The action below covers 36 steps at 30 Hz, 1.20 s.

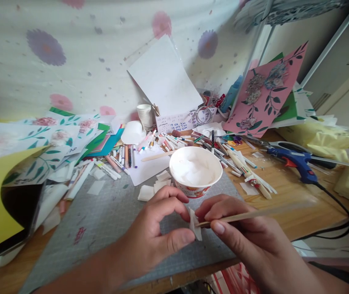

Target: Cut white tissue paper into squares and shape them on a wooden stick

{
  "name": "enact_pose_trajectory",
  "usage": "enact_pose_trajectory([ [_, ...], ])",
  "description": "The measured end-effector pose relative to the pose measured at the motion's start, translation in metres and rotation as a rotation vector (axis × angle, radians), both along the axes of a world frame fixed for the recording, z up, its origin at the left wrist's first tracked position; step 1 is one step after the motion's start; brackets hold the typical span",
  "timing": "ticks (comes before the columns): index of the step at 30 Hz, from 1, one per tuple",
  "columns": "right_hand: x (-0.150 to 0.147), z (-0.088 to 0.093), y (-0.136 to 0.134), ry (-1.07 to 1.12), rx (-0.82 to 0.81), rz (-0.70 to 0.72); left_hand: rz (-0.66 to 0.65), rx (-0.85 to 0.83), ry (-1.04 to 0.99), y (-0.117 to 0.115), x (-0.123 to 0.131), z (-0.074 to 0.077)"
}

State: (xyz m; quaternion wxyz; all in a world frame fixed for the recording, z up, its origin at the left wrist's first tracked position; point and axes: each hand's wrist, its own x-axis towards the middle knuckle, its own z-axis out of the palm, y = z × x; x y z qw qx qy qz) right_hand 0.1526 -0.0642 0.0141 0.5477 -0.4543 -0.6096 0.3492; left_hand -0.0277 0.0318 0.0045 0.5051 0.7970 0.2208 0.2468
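In front of the paper bowl, my left hand (157, 228) holds a small crumpled piece of white tissue paper (196, 229) between its thumb and fingertips. My right hand (254, 237) grips a thin wooden stick (237, 217), whose pointed end touches the paper. The stick's far end is smeared by motion. Just beyond both hands stands the white paper bowl (194, 190) with red print, with something white and soft inside it. Several small white tissue squares (146, 193) lie left of the bowl, close to my left fingers.
A grey cutting mat (101, 232) covers the desk. Scattered markers (122, 157) lie behind. At right are a blue glue gun (297, 159) with a black cable and a pink flower card (266, 98). A yellow sheet (3, 196) stands at left; paper cups (144, 116) stand at the back.
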Motion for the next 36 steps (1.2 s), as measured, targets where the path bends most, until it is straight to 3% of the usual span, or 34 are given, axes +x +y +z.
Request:
enact_pose_trajectory([
  [5, -0.002, -0.002, 0.004, -0.126, 0.080, -0.017, 0.079, -0.053, 0.029, -0.003, 0.006, 0.002],
  [12, 0.000, -0.012, 0.009, -0.118, -0.005, -0.085, 0.206, -0.100, 0.151, 0.003, 0.006, 0.000],
  [16, -0.002, -0.022, 0.014, -0.181, -0.007, -0.090, 0.320, -0.221, 0.041, 0.009, 0.002, -0.001],
  [23, -0.010, -0.024, 0.018, -0.295, 0.067, 0.017, 0.168, -0.567, -0.238, 0.004, 0.002, -0.004],
  [36, 0.003, -0.009, 0.011, -0.158, 0.085, -0.077, 0.109, -0.800, -0.327, 0.005, 0.005, -0.003],
])
